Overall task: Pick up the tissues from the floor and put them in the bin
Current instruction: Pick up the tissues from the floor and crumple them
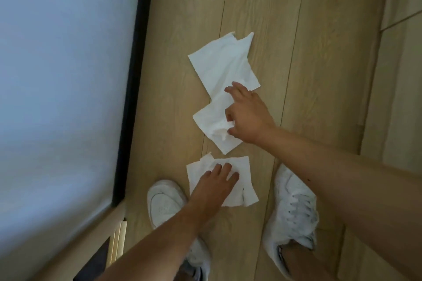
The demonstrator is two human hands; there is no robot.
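- Head view: we see three white tissues in a line on the wooden floor (319, 52), right of a pale panel (57, 75).
- Our left hand (214, 186) lies flat, fingers spread, on the near tissue (242, 180), its grip not closed.
- Our right hand (247, 112) pinches the middle tissue (211, 123), which bunches at the fingertips.
- The far tissue (225, 61) lies flat and untouched.
- Our white shoes (294, 207) stand either side.

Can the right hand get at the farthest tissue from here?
Probably yes: the right hand is on the middle tissue, fingertips already at the farthest tissue, nothing between.
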